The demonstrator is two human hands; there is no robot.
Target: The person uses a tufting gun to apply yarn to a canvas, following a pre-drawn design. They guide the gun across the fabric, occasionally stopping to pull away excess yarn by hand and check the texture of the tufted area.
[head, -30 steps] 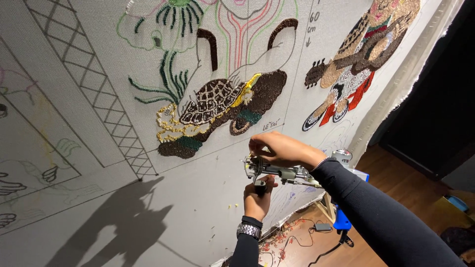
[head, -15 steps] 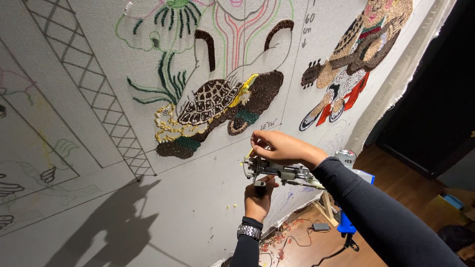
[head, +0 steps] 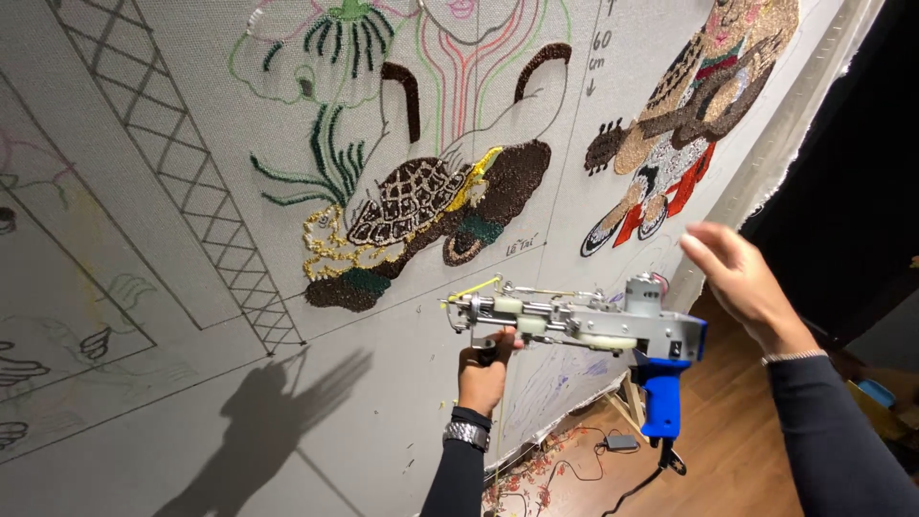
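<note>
tufting gun point(head: 574, 325), needle end toward stretched canvas point(head: 172, 316): left hand point(head: 483, 369) closed round front handle beneath it, right hand point(head: 737, 278) open, off and beyond rear blue grip point(head: 661, 402); risk: single hold, rear weight probably tips gun, snagging yellow yarn point(head: 474, 287).

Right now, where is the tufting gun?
The tufting gun is low centre in the head view, held by the left hand beneath the tufted turtle.
</note>
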